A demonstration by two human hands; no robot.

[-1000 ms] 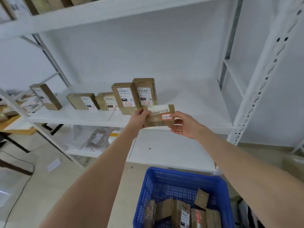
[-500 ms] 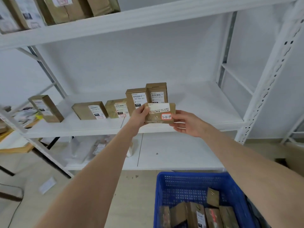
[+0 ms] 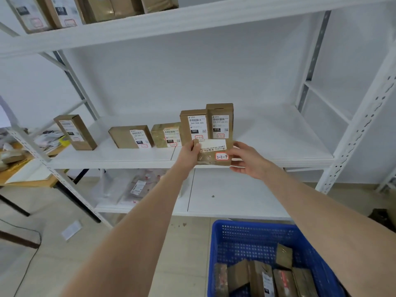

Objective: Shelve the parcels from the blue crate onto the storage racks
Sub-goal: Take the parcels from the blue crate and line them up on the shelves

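Note:
A small brown parcel (image 3: 211,154) with a white label and a red-edged sticker reading 3-3-4 is held between both hands at the front edge of the middle shelf (image 3: 278,146). My left hand (image 3: 188,153) grips its left end and my right hand (image 3: 246,159) grips its right end. Just behind it stand two upright brown boxes (image 3: 206,125). Below at the lower right, the blue crate (image 3: 257,239) holds several more brown parcels (image 3: 261,277).
More boxes sit on the middle shelf: two low ones (image 3: 147,136) and a tilted upright one (image 3: 75,131) at the left. The top shelf (image 3: 150,24) carries several parcels. Plastic bags (image 3: 132,187) lie on the lower shelf. A white upright post (image 3: 362,129) stands right; a wooden table (image 3: 25,176) left.
The view has risen and shifted left, so the crate sits lower right. Both hands carried the parcel closer to the shelf edge, in front of the two upright boxes.

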